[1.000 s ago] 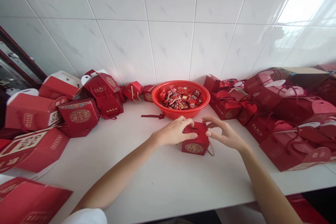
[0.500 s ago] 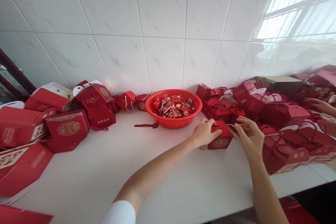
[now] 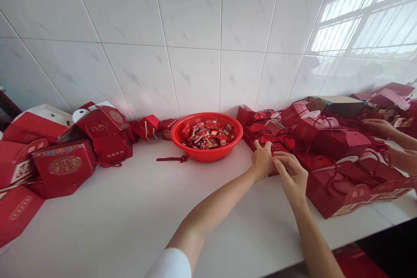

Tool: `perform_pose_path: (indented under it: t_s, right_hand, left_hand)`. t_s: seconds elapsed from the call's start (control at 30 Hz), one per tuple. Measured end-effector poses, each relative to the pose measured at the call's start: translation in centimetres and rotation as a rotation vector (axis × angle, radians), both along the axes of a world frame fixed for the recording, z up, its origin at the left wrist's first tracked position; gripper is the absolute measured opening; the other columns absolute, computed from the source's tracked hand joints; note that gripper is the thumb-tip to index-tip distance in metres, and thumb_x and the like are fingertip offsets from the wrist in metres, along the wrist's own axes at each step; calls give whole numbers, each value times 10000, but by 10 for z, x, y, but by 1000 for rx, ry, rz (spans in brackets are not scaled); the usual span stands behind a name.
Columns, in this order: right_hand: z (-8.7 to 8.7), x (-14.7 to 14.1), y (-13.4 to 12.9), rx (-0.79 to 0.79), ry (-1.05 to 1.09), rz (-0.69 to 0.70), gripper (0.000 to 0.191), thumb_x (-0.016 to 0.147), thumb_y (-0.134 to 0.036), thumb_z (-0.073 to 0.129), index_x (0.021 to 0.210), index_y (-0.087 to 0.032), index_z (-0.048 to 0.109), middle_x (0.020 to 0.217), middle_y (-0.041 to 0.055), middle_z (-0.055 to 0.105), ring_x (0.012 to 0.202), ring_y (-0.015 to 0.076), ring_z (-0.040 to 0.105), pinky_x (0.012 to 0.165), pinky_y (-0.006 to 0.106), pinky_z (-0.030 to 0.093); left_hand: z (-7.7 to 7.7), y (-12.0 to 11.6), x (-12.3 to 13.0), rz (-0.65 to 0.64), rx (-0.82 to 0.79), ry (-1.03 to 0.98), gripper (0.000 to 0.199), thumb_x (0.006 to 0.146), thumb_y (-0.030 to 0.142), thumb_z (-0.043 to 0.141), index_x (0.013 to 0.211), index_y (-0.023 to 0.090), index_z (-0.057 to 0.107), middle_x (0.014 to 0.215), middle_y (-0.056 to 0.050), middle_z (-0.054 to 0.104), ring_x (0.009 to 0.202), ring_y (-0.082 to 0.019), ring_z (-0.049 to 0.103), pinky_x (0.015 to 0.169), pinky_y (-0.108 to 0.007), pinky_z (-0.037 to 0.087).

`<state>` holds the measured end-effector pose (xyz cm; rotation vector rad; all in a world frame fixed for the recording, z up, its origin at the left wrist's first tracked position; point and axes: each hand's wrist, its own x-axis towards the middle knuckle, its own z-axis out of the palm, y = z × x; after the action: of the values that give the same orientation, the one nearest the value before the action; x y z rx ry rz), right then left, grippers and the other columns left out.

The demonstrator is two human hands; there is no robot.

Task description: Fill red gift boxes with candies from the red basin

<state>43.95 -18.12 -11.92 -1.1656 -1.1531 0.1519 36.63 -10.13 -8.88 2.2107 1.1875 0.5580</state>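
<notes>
On the white table (image 3: 182, 208), half-curled left fingers (image 3: 267, 147) touch a red box (image 3: 274, 173).

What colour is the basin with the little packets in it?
Bright red; the basin shows best in the head view.

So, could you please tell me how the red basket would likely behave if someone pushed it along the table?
The red basket would probably slide rather than tip, since it looks low and wide. Its evenly rounded form suggests fairly stiff plastic. The small wrapped packets heaped loose inside might shift a little.
</notes>
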Motion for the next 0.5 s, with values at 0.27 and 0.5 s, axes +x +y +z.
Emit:
perform_pose_path:
  t_s: [0.27,0.5]
  right_hand:
    - [-1,-2,-4,20,-25,24,190,855,-390,681,802,-212,721,979,100,682,814,221,652,576,322,550]
    - [0,-8,-13,75,9,61,123,833,-331,733,817,-209,734,1004,88,684,836,219,649,650,338,534]
  left_hand:
    - [0,3,-7,-89,-76,-1,675,904,414,593,1477,173,331,1580,-278,188,1170,-385,643,975,-462,495]
    - [44,-29,-90,-367,-29,157,737,916,523,525,1530,180,304,1647,-271,38,1283,-455,547,975,-532,492]
